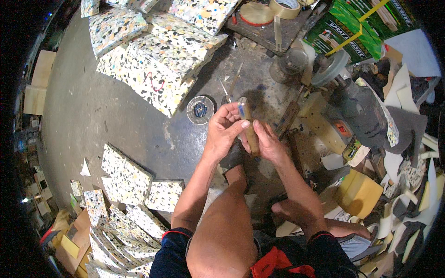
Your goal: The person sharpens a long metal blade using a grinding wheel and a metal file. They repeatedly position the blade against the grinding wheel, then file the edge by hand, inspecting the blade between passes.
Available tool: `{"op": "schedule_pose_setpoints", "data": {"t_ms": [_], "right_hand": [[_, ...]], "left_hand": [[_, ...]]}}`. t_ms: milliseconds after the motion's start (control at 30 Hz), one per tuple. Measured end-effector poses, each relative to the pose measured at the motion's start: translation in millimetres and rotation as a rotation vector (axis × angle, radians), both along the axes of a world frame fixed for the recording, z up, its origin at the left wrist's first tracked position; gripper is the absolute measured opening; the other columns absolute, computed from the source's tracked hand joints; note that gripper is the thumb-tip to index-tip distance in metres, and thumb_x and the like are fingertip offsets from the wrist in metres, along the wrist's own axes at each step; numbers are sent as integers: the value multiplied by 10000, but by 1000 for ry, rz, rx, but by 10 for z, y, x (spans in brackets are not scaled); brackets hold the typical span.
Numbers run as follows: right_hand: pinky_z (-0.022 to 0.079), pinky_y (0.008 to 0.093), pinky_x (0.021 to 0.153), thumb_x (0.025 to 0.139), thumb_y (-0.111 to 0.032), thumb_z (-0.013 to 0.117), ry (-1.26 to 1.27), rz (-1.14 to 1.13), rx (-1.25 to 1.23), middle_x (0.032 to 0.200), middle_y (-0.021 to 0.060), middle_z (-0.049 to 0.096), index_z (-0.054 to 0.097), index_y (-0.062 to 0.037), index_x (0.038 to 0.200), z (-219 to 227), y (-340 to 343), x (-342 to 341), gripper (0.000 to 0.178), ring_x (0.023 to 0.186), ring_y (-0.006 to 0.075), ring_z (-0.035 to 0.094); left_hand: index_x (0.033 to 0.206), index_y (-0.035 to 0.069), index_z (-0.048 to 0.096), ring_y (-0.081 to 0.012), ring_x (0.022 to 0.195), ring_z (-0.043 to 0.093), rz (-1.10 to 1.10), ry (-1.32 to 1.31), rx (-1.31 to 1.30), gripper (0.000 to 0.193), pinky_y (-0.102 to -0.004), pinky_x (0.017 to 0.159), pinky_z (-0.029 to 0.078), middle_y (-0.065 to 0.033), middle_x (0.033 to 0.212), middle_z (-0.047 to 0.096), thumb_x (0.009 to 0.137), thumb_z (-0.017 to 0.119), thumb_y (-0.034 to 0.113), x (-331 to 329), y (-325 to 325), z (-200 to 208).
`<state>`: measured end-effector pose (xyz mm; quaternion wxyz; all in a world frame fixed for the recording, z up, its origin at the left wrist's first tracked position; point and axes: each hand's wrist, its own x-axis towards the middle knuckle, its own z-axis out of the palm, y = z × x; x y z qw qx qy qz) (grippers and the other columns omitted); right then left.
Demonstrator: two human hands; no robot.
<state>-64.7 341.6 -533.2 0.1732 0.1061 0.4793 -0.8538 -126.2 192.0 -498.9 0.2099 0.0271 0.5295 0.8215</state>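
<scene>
In front of my raised knee, both hands hold what looks like a roll of tan tape point(251, 134), seen nearly edge-on, with a blue patch at its upper end. My left hand point(224, 127) grips its left side, the thumb pressed on the tan surface and the fingers curled behind. On the right side, my right hand point(268, 141) pinches it between thumb and fingers. Just beyond the hands, a thin pointed metal tool point(224, 89), perhaps scissors, lies on the floor. A round glass ashtray point(200, 110) sits left of my left hand.
Speckled foam slabs point(139, 69) lie at the far left, with more foam pieces point(125, 178) at the near left. To the right stands a grinding machine with a grey wheel point(330, 68). Tape rolls point(256, 13) rest on a low board; foam offcuts point(359, 192) pile up right.
</scene>
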Motion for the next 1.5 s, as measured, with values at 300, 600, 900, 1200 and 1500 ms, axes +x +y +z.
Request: {"op": "schedule_pose_setpoints", "data": {"t_ms": [300, 600, 900, 1200, 1500], "right_hand": [[456, 269, 579, 1054, -477, 398, 28, -46, -73, 745, 27, 581, 608, -42, 1057, 20, -134, 37, 483, 631, 119, 551], [463, 265, 600, 987, -279, 592, -59, -95, 102, 818, 16, 594, 584, -42, 1094, -41, -223, 242, 261, 676, 104, 556], [517, 439, 716, 876, -202, 674, 269, -309, 1069, 816, 183, 676, 661, -25, 886, 445, 296, -464, 178, 783, 371, 670], [545, 480, 796, 838, -156, 619, -4, -379, 1788, 884, 212, 709, 701, -23, 915, 417, 1050, -2197, 174, 866, 393, 693], [408, 296, 409, 811, -58, 680, -168, -515, 858, 695, 56, 609, 610, -12, 888, 254, 884, -2033, 113, 508, 142, 560]], "left_hand": [[1258, -43, 560, -109, 672, 636, 21, -137, -94, 417, -235, 488, 525, -74, 927, 670, 880, 725, 23, -15, 7, 101], [1203, -8, 575, -144, 750, 655, 42, -124, -150, 291, -284, 643, 558, -75, 959, 672, 976, 633, 164, -60, 29, -38], [1254, 63, 537, -178, 836, 670, 101, -292, 75, 362, -324, 732, 571, -92, 1014, 679, 1044, 515, 356, -40, -39, -320], [1187, 57, 581, -143, 748, 638, 111, -277, 28, 267, -297, 655, 548, -60, 942, 662, 1017, 579, 262, -159, -123, -179], [1087, 41, 613, -107, 709, 610, 62, -22, -171, 295, -262, 622, 501, -11, 851, 644, 890, 757, 207, -181, -178, -97]]}}
